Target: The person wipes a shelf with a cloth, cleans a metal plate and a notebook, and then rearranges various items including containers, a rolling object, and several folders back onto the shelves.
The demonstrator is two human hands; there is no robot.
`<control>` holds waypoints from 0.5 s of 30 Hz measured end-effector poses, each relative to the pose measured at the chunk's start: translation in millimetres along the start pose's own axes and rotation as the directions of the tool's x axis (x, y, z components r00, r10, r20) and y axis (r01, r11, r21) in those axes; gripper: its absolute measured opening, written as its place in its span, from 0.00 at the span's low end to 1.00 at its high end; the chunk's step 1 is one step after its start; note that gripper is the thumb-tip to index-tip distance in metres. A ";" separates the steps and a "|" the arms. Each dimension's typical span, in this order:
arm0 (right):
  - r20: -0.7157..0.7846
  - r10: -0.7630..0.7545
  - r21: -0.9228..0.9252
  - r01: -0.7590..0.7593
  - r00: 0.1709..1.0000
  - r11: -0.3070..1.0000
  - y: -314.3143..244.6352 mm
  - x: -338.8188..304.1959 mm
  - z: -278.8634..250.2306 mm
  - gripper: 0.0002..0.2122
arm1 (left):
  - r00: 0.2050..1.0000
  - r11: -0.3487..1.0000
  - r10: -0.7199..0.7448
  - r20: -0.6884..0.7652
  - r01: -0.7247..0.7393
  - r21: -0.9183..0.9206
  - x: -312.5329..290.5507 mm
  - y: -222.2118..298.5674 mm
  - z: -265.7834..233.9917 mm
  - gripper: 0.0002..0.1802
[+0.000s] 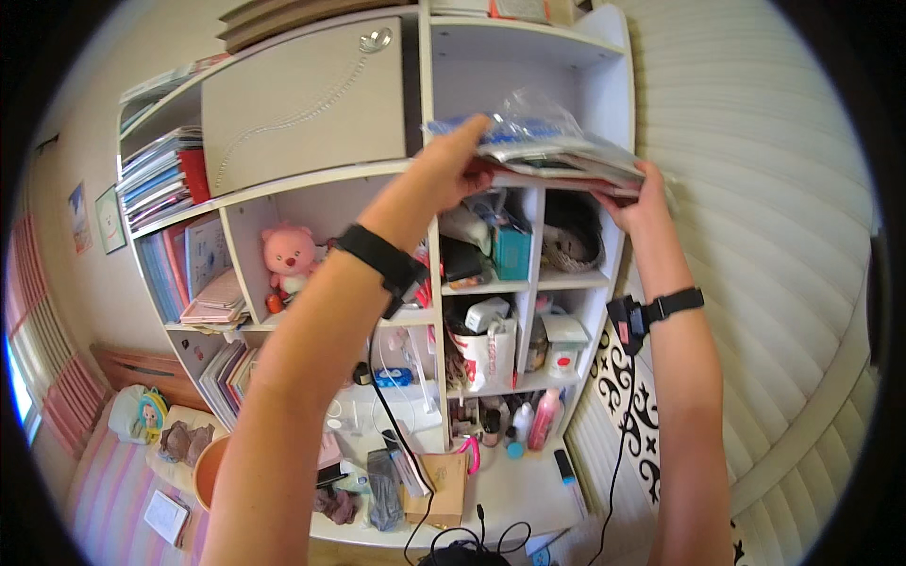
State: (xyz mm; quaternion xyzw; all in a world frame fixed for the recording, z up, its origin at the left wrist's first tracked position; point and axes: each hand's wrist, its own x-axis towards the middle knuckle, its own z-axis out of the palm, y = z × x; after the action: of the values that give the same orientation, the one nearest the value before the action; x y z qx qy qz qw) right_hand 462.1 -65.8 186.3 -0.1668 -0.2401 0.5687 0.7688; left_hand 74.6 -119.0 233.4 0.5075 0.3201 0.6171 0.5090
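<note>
A stack of flat, thin items (566, 158), with clear and blue plastic wrapping on top, lies level at the opening of the upper right shelf compartment (519, 71). My left hand (456, 168) grips its left end, thumb on top and fingers underneath. At the other end my right hand (642, 200) is closed round the right edge, fingers below. What the items in the stack are cannot be made out. Both wrists wear black straps with small devices and cables.
Lower cubbies hold a teal box (511, 255), a white bucket (483, 354) and a pink bottle (545, 420). To the left are a pink plush toy (289, 253), books (168, 179) and a white panel (302, 108). A cardboard piece (439, 486) lies on the desk below.
</note>
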 end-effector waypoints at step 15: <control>-0.007 0.026 -0.063 -0.027 1.000 0.998 -6.4 -17.6 -5.0 0.37 | 0.990 0.899 0.125 0.060 -0.138 0.416 -40.4 -11.8 8.1 0.48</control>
State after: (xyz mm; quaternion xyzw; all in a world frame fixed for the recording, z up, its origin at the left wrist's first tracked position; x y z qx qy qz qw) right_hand 465.8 -84.4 182.4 -0.1960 -0.2535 0.5704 0.7563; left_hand 84.5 -155.3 212.8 0.6351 0.4022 0.5587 0.3504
